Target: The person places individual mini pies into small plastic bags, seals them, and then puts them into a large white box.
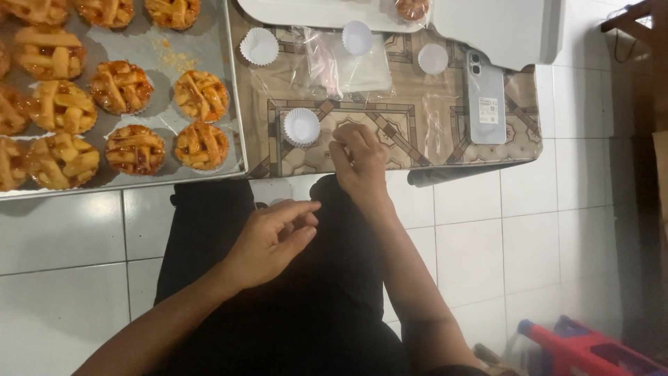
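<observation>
Big metal tray (202, 52) on the left is loaded with lattice-top tarts (122, 87), golden with red jam showing through, sitting in rows; some bare tray shows near its right side with a few crumbs. Right next to it, on the patterned table (390, 150), there are empty white paper cups: one (301, 127) near the front edge, three more (259, 46) further back. Clear plastic bags (348, 66) lie between them, and a phone (485, 97) sits face down to the right.

Right hand (358, 163) is at the table edge, just beside the front cup, fingers pinched together; can't tell if it's got anything between them. Left hand (271, 240) hovers over the lap, fingers loosely curled, thumb near the fingertips, nothing visible in it.
</observation>
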